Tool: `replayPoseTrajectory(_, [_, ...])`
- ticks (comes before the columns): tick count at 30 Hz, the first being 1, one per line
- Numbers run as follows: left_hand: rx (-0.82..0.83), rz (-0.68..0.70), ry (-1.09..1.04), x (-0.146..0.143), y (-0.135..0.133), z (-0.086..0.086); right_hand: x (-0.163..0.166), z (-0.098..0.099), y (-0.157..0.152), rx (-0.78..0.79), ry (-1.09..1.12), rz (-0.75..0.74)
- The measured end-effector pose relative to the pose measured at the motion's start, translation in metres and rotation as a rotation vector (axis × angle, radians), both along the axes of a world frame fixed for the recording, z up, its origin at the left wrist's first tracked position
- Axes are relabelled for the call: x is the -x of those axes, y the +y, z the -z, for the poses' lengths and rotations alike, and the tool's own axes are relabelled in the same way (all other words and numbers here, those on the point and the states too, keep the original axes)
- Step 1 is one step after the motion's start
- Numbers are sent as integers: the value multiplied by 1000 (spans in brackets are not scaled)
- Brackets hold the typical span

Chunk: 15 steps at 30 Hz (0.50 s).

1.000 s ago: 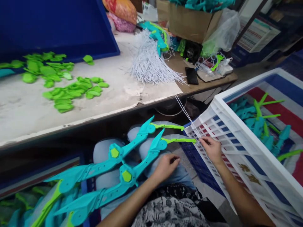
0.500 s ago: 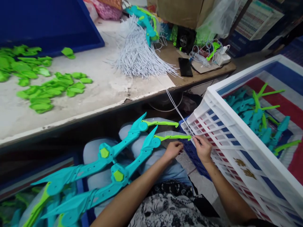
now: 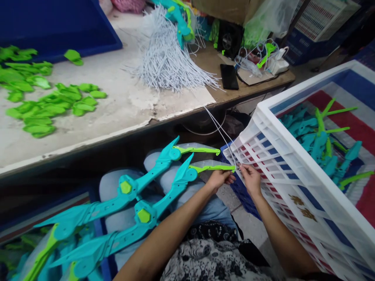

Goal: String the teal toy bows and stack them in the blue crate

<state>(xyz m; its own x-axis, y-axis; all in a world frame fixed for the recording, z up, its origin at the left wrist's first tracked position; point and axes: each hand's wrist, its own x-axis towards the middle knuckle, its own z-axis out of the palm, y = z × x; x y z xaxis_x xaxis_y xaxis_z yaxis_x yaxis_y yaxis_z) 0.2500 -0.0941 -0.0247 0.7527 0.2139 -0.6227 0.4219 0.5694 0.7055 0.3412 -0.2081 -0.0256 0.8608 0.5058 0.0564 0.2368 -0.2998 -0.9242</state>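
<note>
Two teal plastic toy bows (image 3: pixel 146 195) with green tips lie across my lap. My left hand (image 3: pixel 219 178) is closed in a pinch at the green tip (image 3: pixel 212 168) of the nearer bow. My right hand (image 3: pixel 250 178) pinches a thin white string (image 3: pixel 218 127) just beside that tip. The string runs up from my fingers to the table edge, toward a heap of white strings (image 3: pixel 168 64). Both hands nearly touch each other at the bow tip.
A white plastic crate (image 3: pixel 281 156) holding more teal bows stands at my right. The worn table (image 3: pixel 117 105) carries scattered green plastic pieces (image 3: pixel 43 101), a black phone (image 3: pixel 229 76), a blue bin (image 3: pixel 58 23) and clutter at the back. More bows lie at lower left (image 3: pixel 38 249).
My left hand has moved from my lap up to the green bow tip, closing on it next to my right hand. The view has shifted slightly.
</note>
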Motion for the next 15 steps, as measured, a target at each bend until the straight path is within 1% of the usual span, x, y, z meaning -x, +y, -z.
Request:
replayPoseTrajectory(2, [-54,31,38,0,0,-6,1,4,6,0,131,1])
replayPoseTrajectory(4, [-113,67,74,8,2,-16,4,5,11,-3,165,-15])
replayPoseTrajectory(6, [-168,92,97,32,9,-31,7,3,13,-3,157,-13])
replayPoseTrajectory(7, [-211,108,103,52,14,-39,9,1,12,-1,151,-5])
replayPoseTrajectory(8, [-254,117,112,77,20,-46,10,0,10,4,144,5])
replayPoseTrajectory(9, [-372,171,114,108,25,-53,11,-2,7,10,140,18])
replayPoseTrajectory(11, [-571,234,174,180,33,-62,12,-4,1,27,138,38])
replayPoseTrajectory(13, [-674,248,332,260,35,-64,14,-7,-4,52,135,38])
replayPoseTrajectory(15, [-739,219,502,334,28,-64,16,-10,-9,72,129,29])
